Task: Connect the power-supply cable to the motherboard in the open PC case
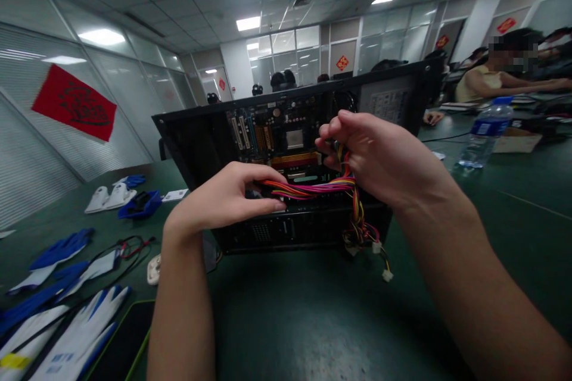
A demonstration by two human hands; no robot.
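An open black computer case (201, 143) lies on the green table (313, 321), its motherboard (281, 137) showing inside. A bundle of coloured power cables (313, 189) runs across the case's front edge and spills over it, ending in white connectors (386, 275). My left hand (223, 196) rests on the case edge, fingers closed around one end of the bundle. My right hand (375, 155) is raised over the case, fingers pinched on the cables where they bend upward.
Several blue and white work gloves (67, 333) lie at the table's left, with a black cable (129, 247) and a dark mat (120, 345). A water bottle (485, 134) stands at right. People sit at the far right of the table.
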